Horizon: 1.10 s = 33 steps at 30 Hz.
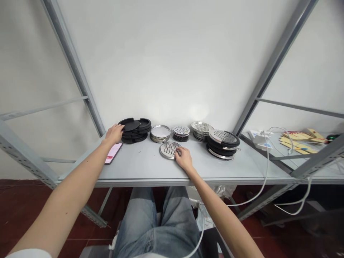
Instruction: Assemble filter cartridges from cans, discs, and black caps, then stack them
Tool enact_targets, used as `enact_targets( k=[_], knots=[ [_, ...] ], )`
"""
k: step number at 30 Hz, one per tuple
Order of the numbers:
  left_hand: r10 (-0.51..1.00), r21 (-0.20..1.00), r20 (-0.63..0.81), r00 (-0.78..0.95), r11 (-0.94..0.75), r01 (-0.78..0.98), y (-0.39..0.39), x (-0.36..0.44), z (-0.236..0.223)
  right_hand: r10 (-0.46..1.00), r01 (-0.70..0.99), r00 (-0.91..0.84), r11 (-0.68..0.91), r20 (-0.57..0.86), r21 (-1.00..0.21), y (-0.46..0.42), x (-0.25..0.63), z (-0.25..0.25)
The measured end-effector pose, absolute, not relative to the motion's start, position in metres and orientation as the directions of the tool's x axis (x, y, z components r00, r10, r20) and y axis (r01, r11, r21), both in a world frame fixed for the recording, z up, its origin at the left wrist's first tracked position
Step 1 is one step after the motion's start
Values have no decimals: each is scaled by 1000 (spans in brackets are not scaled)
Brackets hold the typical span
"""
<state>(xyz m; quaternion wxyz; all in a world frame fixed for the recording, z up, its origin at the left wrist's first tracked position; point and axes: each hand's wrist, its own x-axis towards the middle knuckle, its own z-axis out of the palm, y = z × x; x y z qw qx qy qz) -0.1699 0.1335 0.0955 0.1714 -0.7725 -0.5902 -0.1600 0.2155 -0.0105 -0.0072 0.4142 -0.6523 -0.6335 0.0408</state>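
Plain pale wall (172,64) at the back. In front of it, grey tabletop (139,168) set between slanting metal posts (270,71). Seated at the front edge in blue jeans (161,222), both bare forearms over the table.

Along the tabletop, by size: at the right end, mixed stack (223,147) of black and steel rounds, topped with a perforated steel face. At the left end, black stack (134,133) of round pieces, heaped unevenly. Just behind the mixed stack, bright steel dishes (201,129), piled up. Right of the black stack, silver-rimmed rounds (160,132), neatly stacked.

Nearer the front, around mid-table: perforated steel disc (168,149), lying about flat. At the left side of the black stack, left hand (115,133), fingers on the rim; can't tell if gripping or only touching. On the disc's right edge, right hand (184,157), pinched narrow and holding it.

Behind the disc, small perforated discs (181,131), pale over dark. Smallest: phone (114,152) with lit screen, near the left wrist.
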Motion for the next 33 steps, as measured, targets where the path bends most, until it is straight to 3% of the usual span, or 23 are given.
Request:
enact_targets(
  k=[9,17,23,33],
  knots=[
    [869,-119,411,276,-249,961,143,-157,105,853,782,181,177,490,-597,-8,218,-10],
    [776,-125,498,387,-378,917,128,-153,101,861,792,174,165,477,-587,-8,217,-9],
    [776,-139,473,417,-402,905,119,-157,97,870,803,182,137,457,-581,-10,216,-6],
    [689,-117,549,473,-497,860,84,-148,119,866,795,186,145,464,-589,-10,216,-8]
  ],
)
